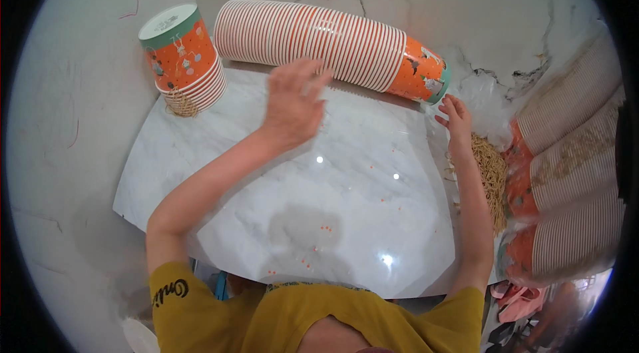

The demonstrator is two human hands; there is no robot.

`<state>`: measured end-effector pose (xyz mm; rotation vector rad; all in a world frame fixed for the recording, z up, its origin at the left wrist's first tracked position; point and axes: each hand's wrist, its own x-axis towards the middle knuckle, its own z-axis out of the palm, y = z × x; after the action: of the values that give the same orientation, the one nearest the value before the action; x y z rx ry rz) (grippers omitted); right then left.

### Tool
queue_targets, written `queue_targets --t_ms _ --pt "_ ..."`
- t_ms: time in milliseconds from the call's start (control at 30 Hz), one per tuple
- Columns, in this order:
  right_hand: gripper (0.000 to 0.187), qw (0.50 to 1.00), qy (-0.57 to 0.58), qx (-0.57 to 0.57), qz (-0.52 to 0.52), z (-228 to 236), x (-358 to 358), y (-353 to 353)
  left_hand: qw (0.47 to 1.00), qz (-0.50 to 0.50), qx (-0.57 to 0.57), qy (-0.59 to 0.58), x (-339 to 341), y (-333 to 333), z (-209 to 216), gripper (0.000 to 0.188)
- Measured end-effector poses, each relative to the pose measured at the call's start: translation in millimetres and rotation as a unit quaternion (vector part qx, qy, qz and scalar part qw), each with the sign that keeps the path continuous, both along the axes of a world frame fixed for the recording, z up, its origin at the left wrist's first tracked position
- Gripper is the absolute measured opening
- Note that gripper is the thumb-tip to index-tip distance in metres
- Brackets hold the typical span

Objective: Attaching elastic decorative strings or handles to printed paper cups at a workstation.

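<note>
A long stack of nested paper cups point(309, 40), white-rimmed and printed in orange, lies on its side along the far edge of the table. Just in front of its middle is my left hand point(293, 103), a little blurred, fingers apart and holding nothing; I cannot tell whether the fingertips touch the rims. My right hand point(456, 116) is beside the stack's green-banded base end at the right, its fingers apart and slightly bent. At the far left a short stack of the same cups point(183, 53) stands upside down, with tan rubber bands point(181, 104) at its lower rims.
A heap of tan rubber bands point(489, 176) lies past the table's right edge. Plastic-wrapped cup stacks point(572, 173) are piled at the right, with clear plastic film point(482, 103) near them. Small orange specks dot the white marbled tabletop point(359, 186). Marbled walls point(459, 0) rise behind.
</note>
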<state>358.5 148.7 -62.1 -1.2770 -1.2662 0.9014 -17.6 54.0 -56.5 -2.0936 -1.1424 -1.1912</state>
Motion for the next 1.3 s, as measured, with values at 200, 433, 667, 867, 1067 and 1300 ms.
queue_targets --t_ms 200,433,667,867,1067,1300 --pt "0.032 1.000 0.007 0.024 0.019 -8.2 -1.5 12.7 0.993 -0.022 0.013 0.114 79.0 68.4 9.1 0.075" --pt "0.015 0.996 0.069 0.047 0.026 -9.4 -5.8 27.5 0.994 0.023 0.036 0.102 90.4 114.3 0.6 0.097" --pt "0.013 0.997 0.065 0.038 0.028 -14.1 5.8 37.2 0.992 0.012 -0.008 0.127 83.0 118.6 6.5 0.102" --pt "0.013 0.998 0.054 0.033 0.023 -13.5 13.3 42.8 0.989 0.023 0.006 0.144 83.8 123.7 7.8 0.104" --pt "0.012 0.998 0.037 0.044 0.030 -10.0 22.8 44.7 0.988 -0.003 0.023 0.152 79.1 127.6 10.1 0.100" --pt "0.011 0.995 0.038 0.094 0.019 -0.7 50.3 39.8 0.984 0.003 0.021 0.174 77.0 129.4 12.7 0.095"
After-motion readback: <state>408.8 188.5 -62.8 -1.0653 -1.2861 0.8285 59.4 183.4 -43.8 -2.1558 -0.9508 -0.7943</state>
